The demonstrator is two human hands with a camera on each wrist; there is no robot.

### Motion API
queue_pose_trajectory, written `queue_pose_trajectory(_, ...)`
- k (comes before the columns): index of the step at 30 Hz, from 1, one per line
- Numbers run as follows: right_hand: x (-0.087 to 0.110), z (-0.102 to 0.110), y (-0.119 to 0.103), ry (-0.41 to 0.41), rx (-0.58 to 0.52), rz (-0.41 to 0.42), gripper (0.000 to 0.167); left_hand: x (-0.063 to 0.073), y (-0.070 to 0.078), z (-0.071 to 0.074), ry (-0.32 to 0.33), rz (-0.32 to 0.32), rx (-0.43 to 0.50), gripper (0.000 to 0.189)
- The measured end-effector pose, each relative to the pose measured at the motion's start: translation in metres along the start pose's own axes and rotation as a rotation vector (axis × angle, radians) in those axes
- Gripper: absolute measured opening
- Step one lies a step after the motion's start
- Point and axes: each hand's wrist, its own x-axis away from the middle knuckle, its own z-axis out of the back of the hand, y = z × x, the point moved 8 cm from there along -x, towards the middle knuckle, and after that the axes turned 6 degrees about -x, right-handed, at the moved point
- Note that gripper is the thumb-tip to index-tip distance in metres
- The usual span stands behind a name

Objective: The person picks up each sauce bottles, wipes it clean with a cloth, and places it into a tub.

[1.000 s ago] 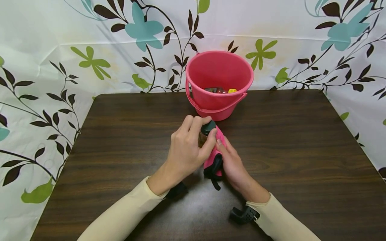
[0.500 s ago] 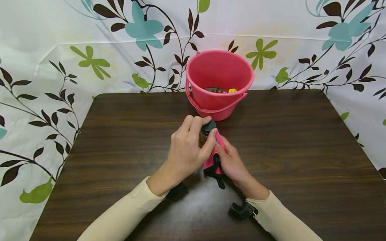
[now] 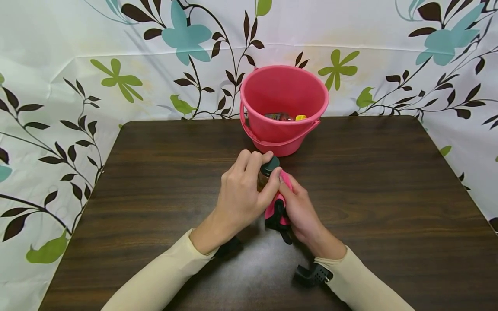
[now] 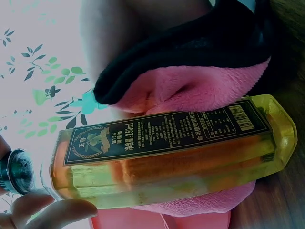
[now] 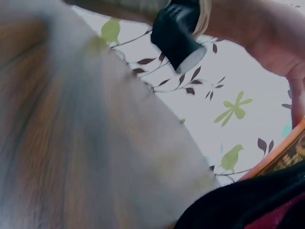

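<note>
A glass oil bottle (image 4: 171, 167) with yellow-green liquid and a black label stands under its dark green cap (image 3: 270, 165). My left hand (image 3: 243, 192) grips it at the cap and neck, thumb and fingers on either side. My right hand (image 3: 305, 216) holds a pink cloth (image 3: 285, 179) with black trim against the bottle's right side. In the left wrist view, pink fabric shows on both sides of the bottle, and the right fingers are mostly hidden by the cloth. The right wrist view catches only the bottle's edge (image 5: 286, 155) and the black trim (image 5: 228, 205).
Just behind the hands, a pink bucket (image 3: 284, 134) stands near the back edge of the dark wooden table (image 3: 381, 185). Inside it lie a yellow item (image 3: 301, 117) and a dark-labelled item with a red part. Patterned fabric hangs behind.
My right hand and the cloth have shifted slightly along the bottle, and the cloth's black end hangs differently, further right. The left hand and bottle have barely moved.
</note>
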Motion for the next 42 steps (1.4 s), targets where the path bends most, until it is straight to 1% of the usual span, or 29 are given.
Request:
queue_pose_trajectory(5, 0.006, 0.000, -0.007, 0.017, -0.019, 0.010, 0.037, 0.000, 0.001, -0.001, -0.001, -0.013, -0.010, 0.029)
queue_pose_trajectory(10, 0.012, 0.000, -0.022, 0.027, -0.016, 0.056, 0.038, 0.000, 0.002, 0.001, 0.012, -0.019, -0.028, 0.026)
queue_pose_trajectory(14, 0.022, -0.003, -0.040, 0.019, -0.024, 0.128, 0.039, 0.000, 0.002, 0.001, 0.017, -0.021, -0.038, 0.026)
queue_pose_trajectory(20, 0.041, -0.005, -0.072, 0.007, -0.047, 0.276, 0.039, 0.000, 0.001, 0.002, 0.024, -0.041, -0.046, 0.027)
queue_pose_trajectory(23, 0.049, -0.007, -0.084, -0.001, -0.058, 0.315, 0.040, 0.000, 0.001, 0.002, 0.024, -0.047, -0.044, 0.028)
queue_pose_trajectory(26, 0.055, -0.006, -0.092, 0.008, -0.073, 0.336, 0.037, 0.000, 0.000, 0.003, 0.021, -0.051, -0.038, 0.027)
queue_pose_trajectory(32, 0.062, -0.006, -0.099, 0.011, -0.073, 0.362, 0.037, 0.000, -0.001, 0.003, 0.001, -0.047, -0.023, 0.025)
queue_pose_trajectory(42, 0.062, -0.005, -0.100, 0.027, -0.064, 0.374, 0.036, 0.000, -0.002, 0.004, -0.015, -0.041, -0.007, 0.027)
